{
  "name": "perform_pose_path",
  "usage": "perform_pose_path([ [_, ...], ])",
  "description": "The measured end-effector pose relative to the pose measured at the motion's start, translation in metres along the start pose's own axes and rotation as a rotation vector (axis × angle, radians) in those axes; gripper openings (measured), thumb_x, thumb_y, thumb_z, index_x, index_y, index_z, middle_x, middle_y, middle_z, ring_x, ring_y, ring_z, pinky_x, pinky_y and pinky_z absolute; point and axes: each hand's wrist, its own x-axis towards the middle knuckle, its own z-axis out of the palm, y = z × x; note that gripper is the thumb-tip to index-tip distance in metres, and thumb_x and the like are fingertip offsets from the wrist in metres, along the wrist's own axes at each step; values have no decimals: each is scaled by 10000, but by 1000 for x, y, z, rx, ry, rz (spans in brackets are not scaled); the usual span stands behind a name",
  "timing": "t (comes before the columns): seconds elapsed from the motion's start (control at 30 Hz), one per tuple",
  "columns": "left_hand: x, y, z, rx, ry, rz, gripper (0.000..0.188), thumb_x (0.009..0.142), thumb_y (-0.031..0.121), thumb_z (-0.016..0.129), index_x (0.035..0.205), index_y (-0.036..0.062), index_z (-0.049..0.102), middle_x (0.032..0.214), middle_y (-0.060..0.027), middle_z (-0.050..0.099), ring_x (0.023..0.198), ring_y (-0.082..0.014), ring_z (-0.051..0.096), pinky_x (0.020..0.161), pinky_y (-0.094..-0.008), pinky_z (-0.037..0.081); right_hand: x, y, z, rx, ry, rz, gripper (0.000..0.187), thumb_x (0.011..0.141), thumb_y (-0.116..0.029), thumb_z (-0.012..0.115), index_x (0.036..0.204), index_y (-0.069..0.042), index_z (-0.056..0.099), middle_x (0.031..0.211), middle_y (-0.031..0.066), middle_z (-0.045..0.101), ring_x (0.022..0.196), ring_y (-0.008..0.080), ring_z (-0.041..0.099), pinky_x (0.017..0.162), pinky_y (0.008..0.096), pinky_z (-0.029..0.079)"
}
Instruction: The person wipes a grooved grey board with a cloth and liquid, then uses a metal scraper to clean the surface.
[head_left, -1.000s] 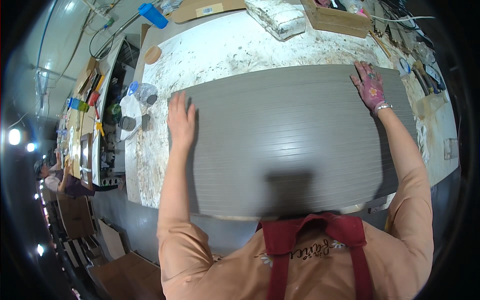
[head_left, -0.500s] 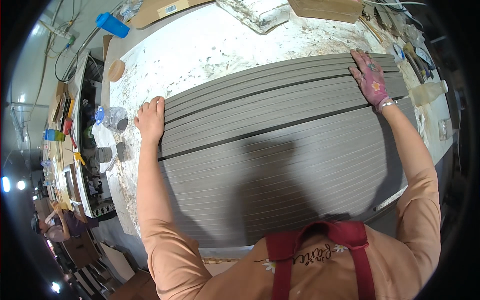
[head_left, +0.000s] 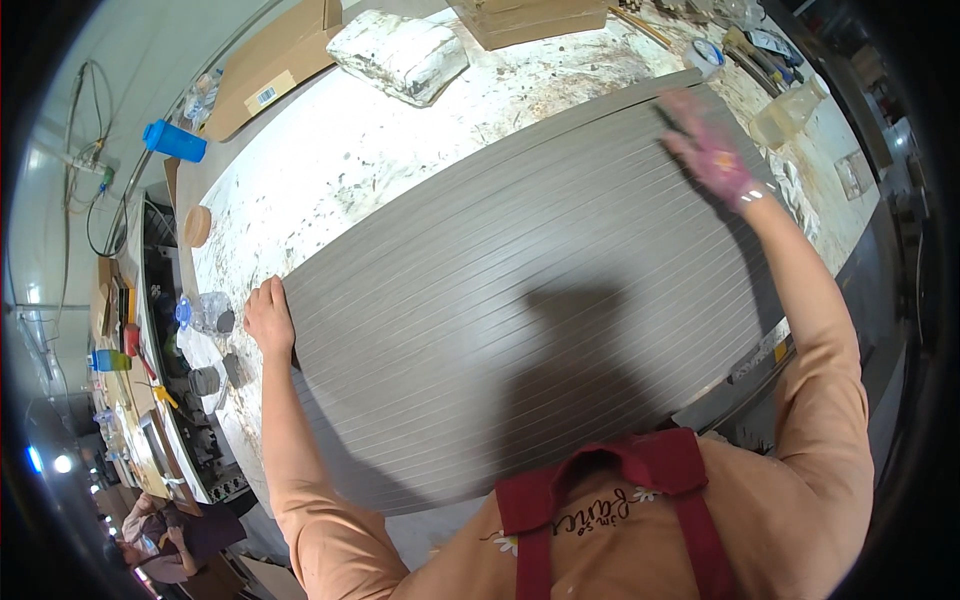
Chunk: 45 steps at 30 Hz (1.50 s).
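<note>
A broad stack of long grey strips, together forming a ribbed panel (head_left: 480, 270), spans the table in front of me. Thin pale lines run along it, and a narrow gap shows near its far right corner. My left hand (head_left: 268, 318), bare, grips the panel's left end with bent fingers; its thumb is hidden. Over the right end, close to the far corner, is my right hand (head_left: 712, 155) in a pink glove with a flower print. Its fingers are spread and smeared by motion, and I cannot tell whether they touch the strips.
Beyond the panel on the stained white table (head_left: 340, 190) lie a white wrapped block (head_left: 400, 55) and a cardboard box (head_left: 525, 20). A blue bottle (head_left: 175, 141) is at far left. Clear bottles (head_left: 788, 115) and tape (head_left: 705, 55) sit right. Another person (head_left: 165, 535) is at lower left.
The dark gaps between the groups of strips have mostly closed. My left hand and the panel's left end now appear lower and nearer. My gloved right hand is now blurred; the whole view has turned.
</note>
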Motion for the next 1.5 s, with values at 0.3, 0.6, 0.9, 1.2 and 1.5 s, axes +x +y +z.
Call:
perform_pose_path([
  [0.3, 1, 6, -3, 50, 21, -9, 458, 982, 437, 358, 1079, 98, 651, 1066, -106, 621, 1065, -318, 531, 927, -484, 361, -163, 181, -20, 321, 150, 887, 571, 917, -311, 520, 1413, -66, 374, 1407, 196, 420, 1326, 332, 371, 1084, 386, 300],
  [0.6, 4, 6, 3, 36, 23, 8, 453, 981, 431, 359, 1062, 100, 656, 1065, -99, 622, 1081, -308, 526, 947, -508, 348, -196, 245, -90, 270, 372, 809, 545, 923, -340, 526, 1309, 42, 480, 1314, 187, 524, 1234, 272, 478, 1037, 336, 339],
  [0.9, -28, 103, -38, -197, 360, 646, 346, 774, 46, 597, 1118, 84, 607, 1062, -142, 625, 1049, -309, 577, 923, -446, 446, -189, 15, -158, 1115, 503, 605, 465, 953, -287, 522, 1270, 53, 524, 1251, 115, 569, 1137, 184, 529, 998, 300, 377],
  [1.2, -236, 360, -72, -1388, -854, 660, 436, 874, 272, 630, 1197, -6, 539, 1067, -162, 638, 950, -217, 595, 848, -343, 467, -195, -103, -112, 1291, 190, 636, 299, 919, -271, 592, 1066, -14, 633, 958, 3, 601, 873, 101, 534, 839, 241, 410],
  [1.5, -227, 390, -138, -1460, -627, 615, 293, 891, 260, 603, 801, -19, 608, 658, -125, 580, 612, -166, 508, 597, -337, 434, -216, -21, -141, 1122, 139, 379, 601, 915, -398, 576, 1383, -56, 416, 1319, 102, 462, 1200, 187, 468, 989, 314, 389],
])
